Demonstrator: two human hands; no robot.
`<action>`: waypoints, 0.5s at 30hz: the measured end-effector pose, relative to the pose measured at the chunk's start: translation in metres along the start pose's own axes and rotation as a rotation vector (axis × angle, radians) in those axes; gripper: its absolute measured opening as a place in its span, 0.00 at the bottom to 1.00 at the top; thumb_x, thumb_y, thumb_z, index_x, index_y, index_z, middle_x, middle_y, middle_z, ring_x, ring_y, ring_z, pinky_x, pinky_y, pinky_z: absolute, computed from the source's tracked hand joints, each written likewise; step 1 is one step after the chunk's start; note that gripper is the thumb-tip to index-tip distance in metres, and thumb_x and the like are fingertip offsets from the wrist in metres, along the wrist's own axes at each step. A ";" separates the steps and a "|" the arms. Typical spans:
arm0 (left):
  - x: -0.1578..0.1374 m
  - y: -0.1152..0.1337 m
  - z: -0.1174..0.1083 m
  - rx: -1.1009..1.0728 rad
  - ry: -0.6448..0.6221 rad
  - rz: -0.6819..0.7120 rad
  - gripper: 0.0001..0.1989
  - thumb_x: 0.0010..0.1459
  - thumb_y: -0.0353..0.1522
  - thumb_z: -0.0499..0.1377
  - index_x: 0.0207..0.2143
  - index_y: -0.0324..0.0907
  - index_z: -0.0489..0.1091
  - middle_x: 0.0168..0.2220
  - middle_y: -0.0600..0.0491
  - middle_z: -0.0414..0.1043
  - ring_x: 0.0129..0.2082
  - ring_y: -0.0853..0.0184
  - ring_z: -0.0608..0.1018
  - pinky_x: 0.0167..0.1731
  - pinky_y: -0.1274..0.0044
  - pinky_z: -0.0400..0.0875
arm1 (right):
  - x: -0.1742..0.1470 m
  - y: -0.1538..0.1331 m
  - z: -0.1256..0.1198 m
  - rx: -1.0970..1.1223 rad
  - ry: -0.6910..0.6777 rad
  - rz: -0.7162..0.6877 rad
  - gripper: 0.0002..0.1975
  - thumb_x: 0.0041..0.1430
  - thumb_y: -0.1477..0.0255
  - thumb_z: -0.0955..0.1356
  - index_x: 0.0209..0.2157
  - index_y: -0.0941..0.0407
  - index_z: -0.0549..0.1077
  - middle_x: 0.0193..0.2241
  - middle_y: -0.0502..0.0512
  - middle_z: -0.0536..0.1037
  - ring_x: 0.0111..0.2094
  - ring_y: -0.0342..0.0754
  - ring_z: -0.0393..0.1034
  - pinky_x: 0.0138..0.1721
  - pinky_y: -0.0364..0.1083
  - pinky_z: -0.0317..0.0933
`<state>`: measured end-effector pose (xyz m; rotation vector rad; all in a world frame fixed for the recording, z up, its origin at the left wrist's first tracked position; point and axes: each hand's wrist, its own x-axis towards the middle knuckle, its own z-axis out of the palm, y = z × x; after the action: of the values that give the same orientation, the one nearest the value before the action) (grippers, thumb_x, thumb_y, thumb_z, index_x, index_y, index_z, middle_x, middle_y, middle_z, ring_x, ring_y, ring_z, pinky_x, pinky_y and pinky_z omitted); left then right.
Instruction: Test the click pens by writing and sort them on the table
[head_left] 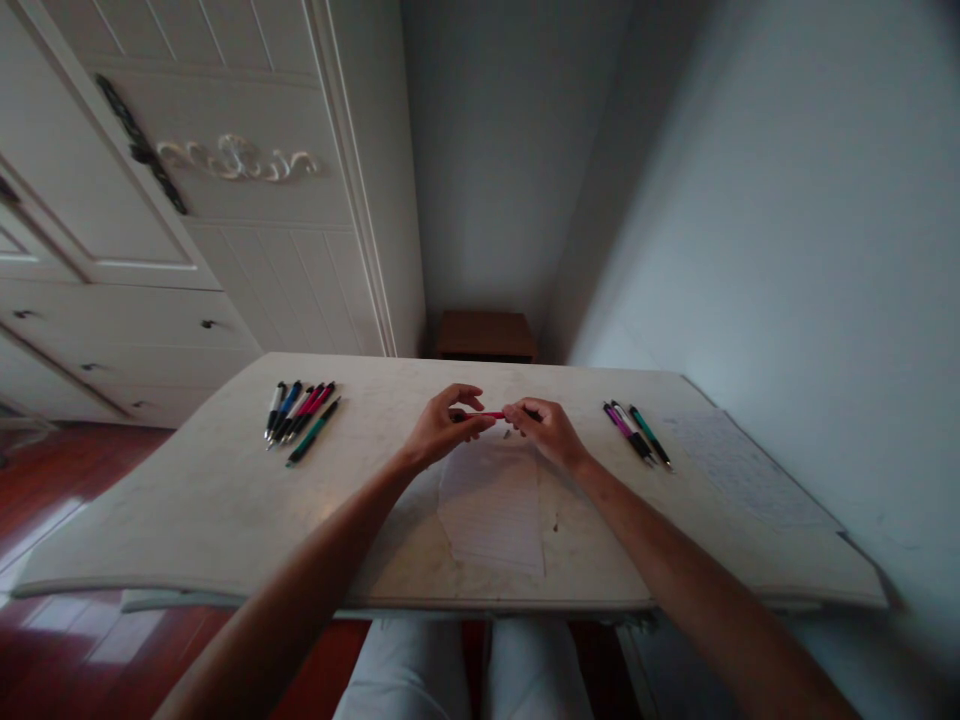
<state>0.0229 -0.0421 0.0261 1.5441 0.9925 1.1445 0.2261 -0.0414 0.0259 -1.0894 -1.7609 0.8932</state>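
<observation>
Over the middle of the table, a red-pink pen (491,414) is held sideways between my two hands. My left hand (442,425) closes thumb and fingers on its left part, with the index finger raised. The fingertips of my right hand (547,428) pinch the right end and hide it. Just below the pen lies a small metallic-looking piece (507,434), perhaps a pen tip. Beneath my hands is a torn sheet of lined paper (491,510). A tiny dark piece (556,527) rests right of the sheet, too small to name.
Several pens (300,412) lie grouped on the left of the pale table (202,470), a green pen (313,432) among them. On the right are a purple pen (626,430) and a green pen (651,436). A handwritten sheet (742,465) lies near the right wall.
</observation>
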 end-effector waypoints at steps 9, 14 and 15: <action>0.003 -0.001 -0.002 0.012 0.007 0.010 0.20 0.49 0.43 0.65 0.36 0.36 0.70 0.25 0.53 0.73 0.18 0.73 0.73 0.19 0.80 0.68 | 0.004 0.002 -0.005 0.091 -0.084 0.007 0.16 0.51 0.59 0.72 0.29 0.59 0.75 0.25 0.52 0.75 0.26 0.43 0.67 0.29 0.43 0.59; 0.001 0.002 0.000 0.068 0.032 -0.056 0.22 0.54 0.49 0.60 0.35 0.37 0.69 0.17 0.57 0.69 0.11 0.75 0.67 0.12 0.83 0.59 | 0.002 0.001 -0.004 0.093 -0.136 -0.040 0.14 0.50 0.61 0.73 0.30 0.58 0.76 0.28 0.52 0.76 0.29 0.44 0.68 0.32 0.44 0.62; 0.001 0.002 0.001 0.078 0.038 -0.066 0.22 0.55 0.49 0.59 0.34 0.38 0.69 0.16 0.57 0.67 0.11 0.75 0.66 0.11 0.83 0.59 | 0.002 0.001 -0.004 0.087 -0.139 -0.056 0.13 0.50 0.62 0.73 0.30 0.58 0.76 0.29 0.53 0.75 0.30 0.44 0.69 0.33 0.44 0.62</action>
<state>0.0238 -0.0416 0.0282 1.5443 1.1163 1.1041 0.2298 -0.0386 0.0269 -0.9374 -1.8382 1.0222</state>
